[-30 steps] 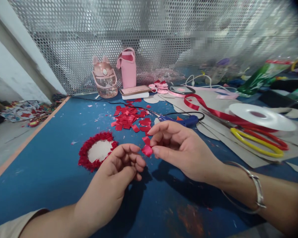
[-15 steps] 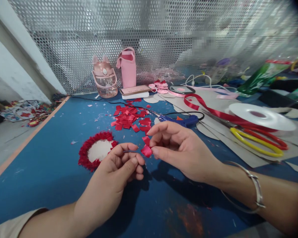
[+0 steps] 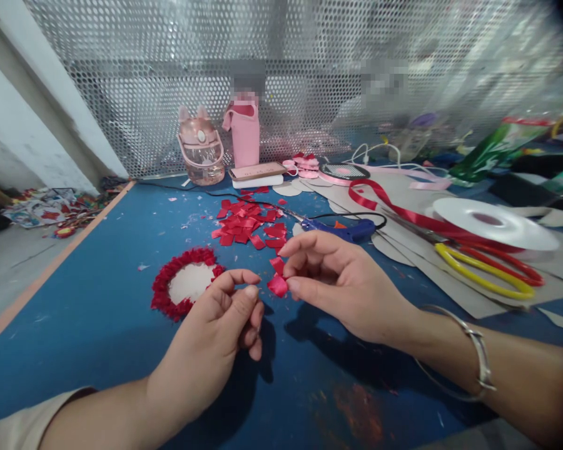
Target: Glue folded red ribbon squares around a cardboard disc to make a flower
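Note:
My right hand (image 3: 342, 281) pinches a small folded piece of red satin ribbon (image 3: 277, 286) between thumb and fingertips, above the blue table. Facing it from the left is my left hand (image 3: 220, 325), fingers curled and thumb pressed toward the index finger; whatever it may hold cannot be made out. A small gap separates the two hands. Behind my left hand lies a pale round disc (image 3: 187, 284) with a ruffled dark red border (image 3: 166, 278), partly covered by the fingers. Loose red ribbon squares (image 3: 244, 225) lie in a pile beyond my hands.
A blue glue gun (image 3: 356, 230) lies behind my right hand. To the right are scissors (image 3: 488, 275), a white ribbon spool (image 3: 495, 222), red ribbon and grey card sheets (image 3: 473, 300). At the back stand a pink bottle (image 3: 201, 150), a pink pouch (image 3: 246, 137) and a phone (image 3: 258, 171).
My left hand has drawn back slightly to the left, and its lower fingers have shifted. The right hand stays almost in place with the red ribbon piece. The view has shifted slightly.

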A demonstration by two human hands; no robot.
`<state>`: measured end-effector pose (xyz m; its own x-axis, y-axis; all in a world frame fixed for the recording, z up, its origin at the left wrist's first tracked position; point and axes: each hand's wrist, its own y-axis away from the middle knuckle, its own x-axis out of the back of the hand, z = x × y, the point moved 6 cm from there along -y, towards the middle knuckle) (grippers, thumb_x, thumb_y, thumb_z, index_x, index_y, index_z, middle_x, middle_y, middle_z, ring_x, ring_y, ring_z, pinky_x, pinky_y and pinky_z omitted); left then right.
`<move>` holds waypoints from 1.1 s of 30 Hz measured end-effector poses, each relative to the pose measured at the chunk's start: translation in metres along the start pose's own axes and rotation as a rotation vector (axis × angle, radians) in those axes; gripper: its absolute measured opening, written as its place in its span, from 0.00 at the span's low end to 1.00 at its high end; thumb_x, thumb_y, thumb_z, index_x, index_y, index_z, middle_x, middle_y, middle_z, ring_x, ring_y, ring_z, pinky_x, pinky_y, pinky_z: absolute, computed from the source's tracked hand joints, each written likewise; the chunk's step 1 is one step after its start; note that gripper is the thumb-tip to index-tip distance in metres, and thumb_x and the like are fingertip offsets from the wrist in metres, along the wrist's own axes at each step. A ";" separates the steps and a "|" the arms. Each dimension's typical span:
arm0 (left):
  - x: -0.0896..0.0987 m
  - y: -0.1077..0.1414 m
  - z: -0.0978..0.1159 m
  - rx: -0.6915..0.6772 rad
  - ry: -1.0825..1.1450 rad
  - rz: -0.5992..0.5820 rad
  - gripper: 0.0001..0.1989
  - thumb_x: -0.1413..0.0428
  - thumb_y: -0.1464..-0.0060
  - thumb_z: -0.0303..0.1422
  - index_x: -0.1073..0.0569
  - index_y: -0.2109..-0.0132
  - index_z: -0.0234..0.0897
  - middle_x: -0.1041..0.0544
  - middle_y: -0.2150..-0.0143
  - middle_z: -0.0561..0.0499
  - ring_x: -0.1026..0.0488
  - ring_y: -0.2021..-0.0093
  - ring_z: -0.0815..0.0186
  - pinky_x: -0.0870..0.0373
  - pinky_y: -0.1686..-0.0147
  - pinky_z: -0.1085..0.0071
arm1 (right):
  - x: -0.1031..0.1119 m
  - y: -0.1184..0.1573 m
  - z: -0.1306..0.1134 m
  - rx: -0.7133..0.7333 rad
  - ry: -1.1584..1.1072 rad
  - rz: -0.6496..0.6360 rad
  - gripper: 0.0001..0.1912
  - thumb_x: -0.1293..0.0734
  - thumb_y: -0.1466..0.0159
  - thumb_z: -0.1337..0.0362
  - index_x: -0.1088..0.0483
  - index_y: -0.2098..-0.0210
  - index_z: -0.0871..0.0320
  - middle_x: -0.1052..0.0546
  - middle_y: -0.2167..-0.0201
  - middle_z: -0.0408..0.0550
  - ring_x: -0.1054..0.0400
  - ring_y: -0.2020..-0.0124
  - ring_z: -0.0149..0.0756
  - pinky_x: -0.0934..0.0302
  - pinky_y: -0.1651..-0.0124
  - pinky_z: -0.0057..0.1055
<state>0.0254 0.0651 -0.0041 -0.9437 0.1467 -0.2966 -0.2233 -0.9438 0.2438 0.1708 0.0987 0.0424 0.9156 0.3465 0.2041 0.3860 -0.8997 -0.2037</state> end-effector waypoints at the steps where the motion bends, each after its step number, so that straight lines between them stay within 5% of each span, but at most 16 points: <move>1: -0.001 0.001 0.000 0.007 -0.016 -0.014 0.10 0.45 0.38 0.39 0.33 0.55 0.39 0.34 0.80 0.62 0.40 0.83 0.76 0.39 0.83 0.80 | 0.000 0.000 0.000 -0.002 0.000 -0.001 0.12 0.33 0.41 0.71 0.33 0.58 0.57 0.28 0.72 0.39 0.34 0.73 0.25 0.36 0.68 0.23; 4: -0.004 0.005 0.002 0.039 -0.121 -0.030 0.14 0.41 0.42 0.41 0.32 0.54 0.39 0.39 0.85 0.65 0.47 0.87 0.77 0.47 0.87 0.81 | 0.001 0.000 0.000 -0.003 -0.001 -0.003 0.12 0.33 0.41 0.71 0.33 0.58 0.56 0.28 0.71 0.39 0.34 0.73 0.25 0.36 0.68 0.23; 8: -0.003 0.008 0.009 -0.031 -0.167 0.025 0.21 0.33 0.52 0.32 0.29 0.51 0.38 0.29 0.72 0.59 0.36 0.77 0.76 0.39 0.80 0.81 | 0.000 0.001 0.000 0.010 -0.003 0.006 0.12 0.33 0.41 0.72 0.33 0.58 0.57 0.28 0.71 0.39 0.33 0.72 0.25 0.36 0.67 0.22; 11: 0.001 0.006 0.006 -0.046 -0.083 0.042 0.21 0.36 0.46 0.34 0.29 0.46 0.41 0.26 0.65 0.55 0.34 0.73 0.75 0.35 0.74 0.80 | -0.005 0.002 0.000 0.012 0.006 -0.007 0.12 0.34 0.41 0.72 0.33 0.58 0.58 0.28 0.72 0.39 0.34 0.72 0.25 0.36 0.67 0.23; 16: 0.006 0.002 0.000 -0.046 -0.003 0.055 0.25 0.36 0.45 0.33 0.33 0.42 0.46 0.25 0.65 0.58 0.33 0.71 0.75 0.34 0.71 0.79 | -0.011 0.004 -0.001 0.031 0.028 -0.014 0.11 0.34 0.41 0.72 0.33 0.58 0.58 0.28 0.72 0.39 0.34 0.73 0.25 0.36 0.68 0.23; 27: 0.003 0.004 0.006 -0.080 -0.117 0.073 0.21 0.38 0.45 0.33 0.34 0.47 0.41 0.24 0.70 0.58 0.33 0.72 0.74 0.34 0.72 0.79 | -0.011 0.008 -0.013 0.212 0.243 -0.073 0.09 0.35 0.42 0.75 0.29 0.62 0.59 0.24 0.70 0.42 0.31 0.71 0.26 0.33 0.67 0.23; 33: 0.003 0.006 0.009 -0.113 -0.150 0.091 0.16 0.37 0.46 0.33 0.30 0.52 0.40 0.24 0.71 0.57 0.32 0.72 0.74 0.33 0.72 0.80 | -0.012 0.006 -0.010 0.159 0.248 -0.118 0.07 0.35 0.41 0.74 0.27 0.65 0.60 0.23 0.72 0.43 0.30 0.72 0.26 0.33 0.68 0.23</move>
<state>0.0189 0.0631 0.0050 -0.9863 0.0937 -0.1356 -0.1146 -0.9811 0.1556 0.1612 0.0865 0.0488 0.8155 0.3532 0.4584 0.5184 -0.7979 -0.3076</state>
